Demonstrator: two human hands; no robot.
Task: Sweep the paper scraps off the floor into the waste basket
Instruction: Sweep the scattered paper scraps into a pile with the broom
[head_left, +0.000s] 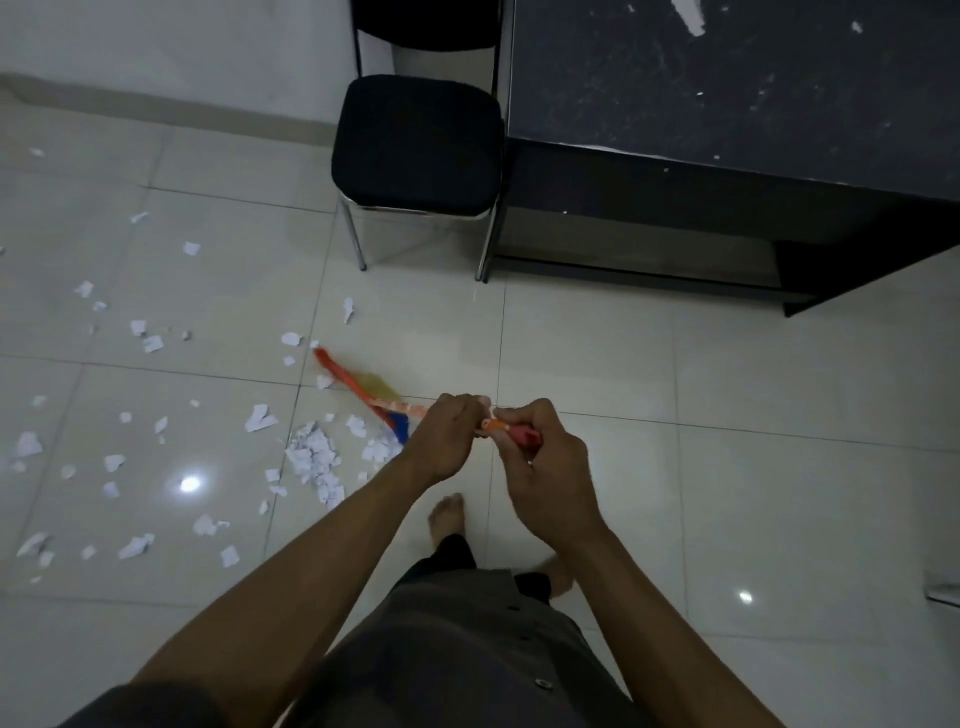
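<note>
I hold a broom (358, 387) with an orange handle and a red, yellow and blue head; the head is down on the tiles to the left of my hands. My left hand (447, 441) grips the handle lower down, and my right hand (545, 467) grips its upper end, both fists curled round it. White paper scraps (314, 457) lie in a loose heap just below the broom head, and several more scraps (140, 332) are scattered over the floor to the left. No waste basket is in view.
A black padded chair (415, 140) with chrome legs stands at the back against a dark desk (727, 104) at the upper right. My bare feet (447, 514) stand on glossy pale tiles. A wall runs along the upper left.
</note>
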